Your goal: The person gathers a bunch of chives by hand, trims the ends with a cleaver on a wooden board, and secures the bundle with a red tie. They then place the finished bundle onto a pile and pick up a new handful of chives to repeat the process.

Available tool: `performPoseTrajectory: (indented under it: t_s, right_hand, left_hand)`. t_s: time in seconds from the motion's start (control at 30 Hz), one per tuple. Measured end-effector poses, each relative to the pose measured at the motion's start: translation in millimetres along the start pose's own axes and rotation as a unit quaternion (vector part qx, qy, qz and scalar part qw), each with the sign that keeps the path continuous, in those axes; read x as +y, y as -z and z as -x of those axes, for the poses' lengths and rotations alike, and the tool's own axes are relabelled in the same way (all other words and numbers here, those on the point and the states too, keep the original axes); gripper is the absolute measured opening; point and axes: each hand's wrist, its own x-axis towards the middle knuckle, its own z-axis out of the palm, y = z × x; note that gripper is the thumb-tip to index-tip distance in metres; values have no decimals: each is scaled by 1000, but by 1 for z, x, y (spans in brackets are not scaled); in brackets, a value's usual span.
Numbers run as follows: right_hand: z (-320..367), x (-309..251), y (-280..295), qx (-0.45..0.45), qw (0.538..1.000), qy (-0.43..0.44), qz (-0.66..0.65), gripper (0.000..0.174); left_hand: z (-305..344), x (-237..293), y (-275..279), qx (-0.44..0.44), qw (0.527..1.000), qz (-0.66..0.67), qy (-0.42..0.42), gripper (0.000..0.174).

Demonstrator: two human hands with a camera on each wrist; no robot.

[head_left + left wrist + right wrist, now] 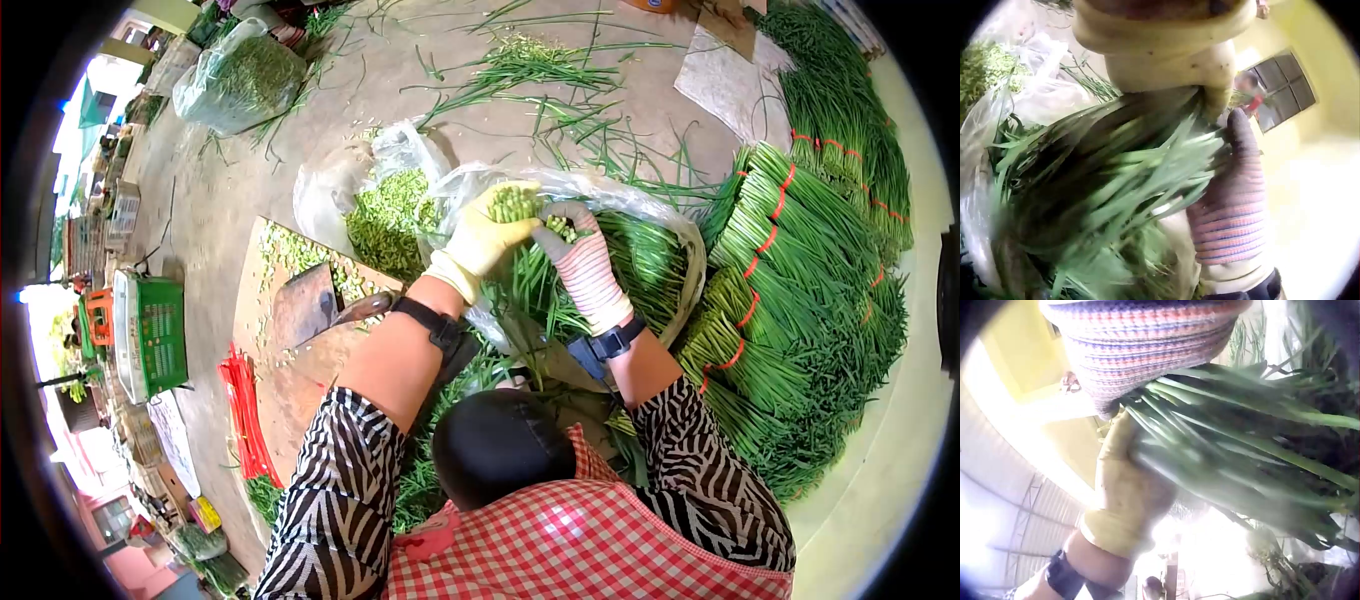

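My left hand (478, 242), in a yellow rubber glove, grips a thick bunch of chives (513, 205) with the pale cut ends turned up. Close beside it my right hand (588, 272), in a striped knit glove with grey fingers, holds a smaller bunch of chives (562, 228). Long green leaves (1122, 175) hang below the yellow glove (1169, 69) in the left wrist view. In the right wrist view, leaves (1229, 437) trail from under the striped glove (1147, 353). Beneath both hands, a clear plastic bag (690, 250) contains more chives.
A wooden board (262, 330) at left bears a broad cleaver (305, 303) and chopped pale ends. Behind it stands a bag of trimmings (395, 205). Red ties (245, 410) lie on the board's near left. Tied chive bundles (800, 270) are piled at right. Loose stalks (550, 75) litter the floor.
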Motion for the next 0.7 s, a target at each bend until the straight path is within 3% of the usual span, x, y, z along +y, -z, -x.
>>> performPoseTrajectory:
  t_s: [0.1,0.13,0.23,0.33,0.43,0.47,0.53,0.6,0.67,0.7]
  right_hand:
    - [-5,-15,0,32,994,-85,-65,23]
    - [-6,-16,5,15,996,-48,-68,21]
    - [1,-9,31,3,985,-132,-110,21]
    - [18,6,72,85,951,-187,-230,18]
    - [36,79,135,151,975,-161,-2,31]
    - [45,88,152,158,968,-172,95,35]
    - [64,107,185,131,949,-200,205,47]
    - [74,159,230,58,935,-257,239,49]
    - [71,195,252,59,928,-213,301,53]
    - [55,160,238,77,954,-169,235,55]
  left_hand:
    - [1,-1,0,-2,999,-26,46,33]
    - [2,2,0,11,999,-11,41,32]
    - [0,23,5,55,998,-22,19,32]
    - [-2,59,14,111,994,-8,-21,25]
    - [11,136,14,129,990,-10,-61,24]
    - [10,152,21,116,984,38,-130,21]
    - [29,205,26,119,985,39,-122,21]
    - [37,239,44,61,975,20,-212,26]
    - [68,287,50,46,985,14,-168,35]
    - [90,306,25,70,974,7,-214,29]
